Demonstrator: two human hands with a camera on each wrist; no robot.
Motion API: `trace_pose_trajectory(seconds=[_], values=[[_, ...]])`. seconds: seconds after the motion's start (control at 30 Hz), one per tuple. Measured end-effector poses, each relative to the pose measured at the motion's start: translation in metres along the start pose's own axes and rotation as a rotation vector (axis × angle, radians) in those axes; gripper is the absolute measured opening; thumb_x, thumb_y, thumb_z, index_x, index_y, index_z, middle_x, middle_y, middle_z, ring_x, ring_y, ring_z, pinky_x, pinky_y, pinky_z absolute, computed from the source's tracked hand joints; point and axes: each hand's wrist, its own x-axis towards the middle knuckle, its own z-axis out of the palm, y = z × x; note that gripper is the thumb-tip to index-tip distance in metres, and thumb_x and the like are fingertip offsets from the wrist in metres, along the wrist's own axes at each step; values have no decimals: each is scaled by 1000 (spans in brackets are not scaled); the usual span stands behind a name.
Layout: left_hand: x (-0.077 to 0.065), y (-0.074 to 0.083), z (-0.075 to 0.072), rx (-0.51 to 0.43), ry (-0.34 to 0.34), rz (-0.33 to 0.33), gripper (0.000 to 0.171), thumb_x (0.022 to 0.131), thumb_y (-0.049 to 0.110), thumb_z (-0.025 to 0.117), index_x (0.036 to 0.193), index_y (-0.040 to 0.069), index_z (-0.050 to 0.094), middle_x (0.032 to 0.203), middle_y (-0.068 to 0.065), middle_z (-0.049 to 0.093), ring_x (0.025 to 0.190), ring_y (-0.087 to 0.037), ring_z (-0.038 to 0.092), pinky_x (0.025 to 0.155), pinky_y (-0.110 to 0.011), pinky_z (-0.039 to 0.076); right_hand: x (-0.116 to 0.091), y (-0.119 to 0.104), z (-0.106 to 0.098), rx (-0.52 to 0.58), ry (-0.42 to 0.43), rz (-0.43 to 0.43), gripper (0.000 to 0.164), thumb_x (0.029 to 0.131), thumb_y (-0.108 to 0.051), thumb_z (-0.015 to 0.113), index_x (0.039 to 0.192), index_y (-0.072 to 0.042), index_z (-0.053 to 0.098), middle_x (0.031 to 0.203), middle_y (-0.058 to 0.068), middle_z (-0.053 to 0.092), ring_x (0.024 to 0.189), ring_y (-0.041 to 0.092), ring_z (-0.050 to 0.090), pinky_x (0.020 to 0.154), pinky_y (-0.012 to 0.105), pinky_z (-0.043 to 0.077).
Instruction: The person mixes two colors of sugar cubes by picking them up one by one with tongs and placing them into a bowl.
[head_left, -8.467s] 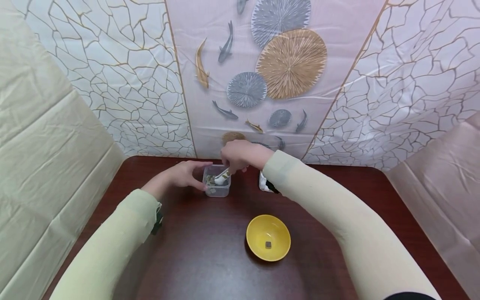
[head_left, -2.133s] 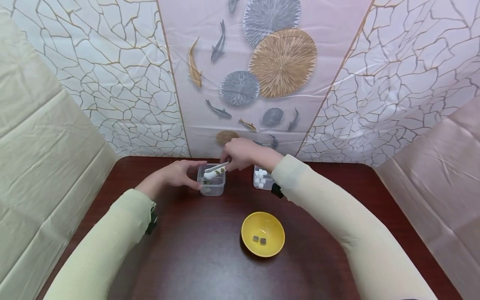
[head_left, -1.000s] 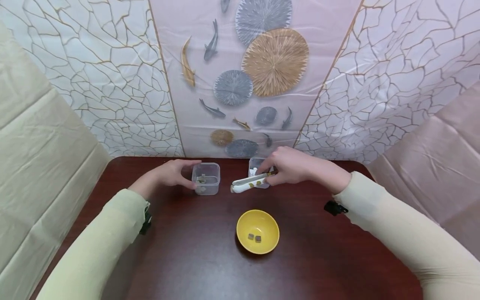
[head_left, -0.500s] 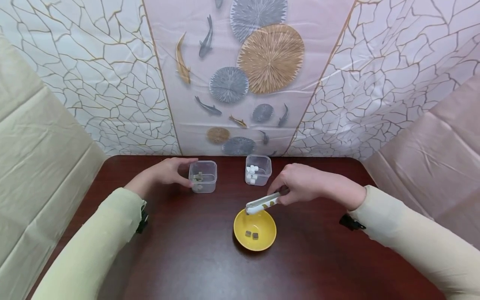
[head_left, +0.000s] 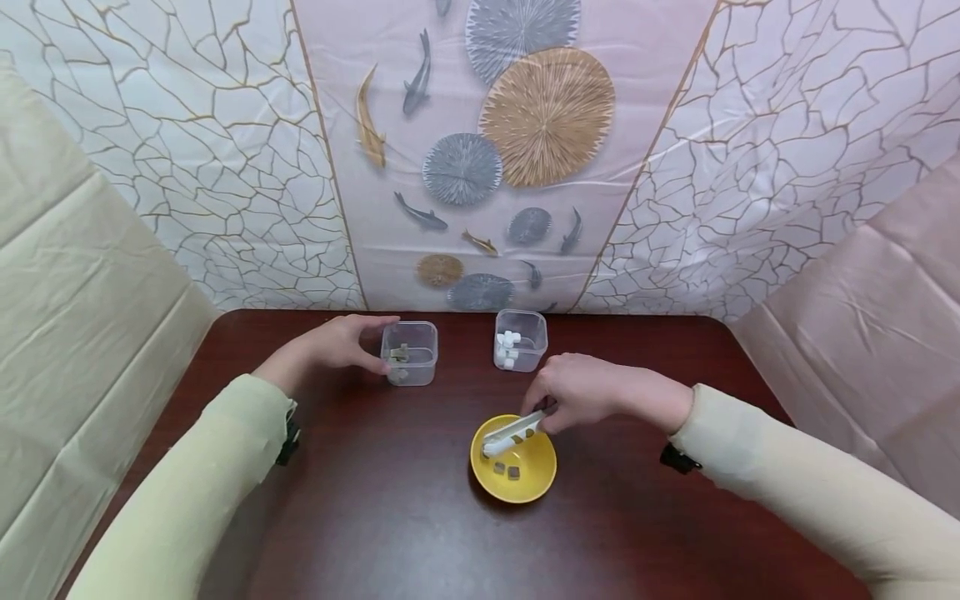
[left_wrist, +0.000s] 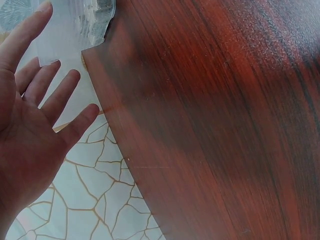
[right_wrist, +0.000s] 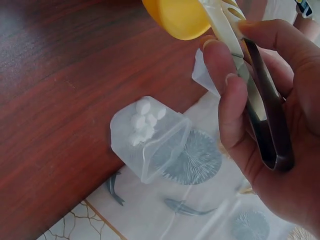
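Dark-handled white leaf-patterned tongs [head_left: 513, 434] gripped in your right hand [head_left: 577, 390], angled over round yellow bowl [head_left: 538, 467] (two small grey cubes [head_left: 513, 472] inside), your left hand [head_left: 337, 343] well apart, fingers spread at clear square plastic tub [head_left: 414, 376].

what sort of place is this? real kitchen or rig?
Looks like a staged recording booth, though I can't be certain: a dark red wood-grain tabletop sits against a printed fish-and-disc backdrop, with a plain beige drape along the left side.
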Motion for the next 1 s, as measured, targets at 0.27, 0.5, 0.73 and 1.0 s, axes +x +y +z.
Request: trace_pose_trajectory(seconds=[0.27,0.5,0.73,1.0], values=[[1,0,-2,10,0,5,92,89,27,89,165,10,41,160,-19,53,150,-39,46,124,-60,33,4,0,-8,46,-27,37,17,86,-13,78,101,-20,84,83,-20,72,74,-6,62,70,22,55],[0,0,-2,13,-1,5,91,90,26,89,166,12,41,160,-19,52,150,-39,46,123,-60,34,16,-1,-37,38,71,43,22,88,-15,77,109,-17,84,85,-16,73,71,-2,62,67,24,54],[0,0,-2,11,7,-2,89,90,23,88,165,12,42,161,-19,51,151,-39,46,124,-60,33,48,-1,-63,-54,175,30,24,89,-17,75,112,-17,84,84,-13,73,64,5,53,61,29,47],[0,0,-1,9,-1,2,90,90,24,88,166,11,41,161,-19,51,150,-37,47,124,-59,34,96,4,-79,-248,156,75,19,91,-21,75,108,-15,83,77,-5,68,64,12,49,62,34,42]])
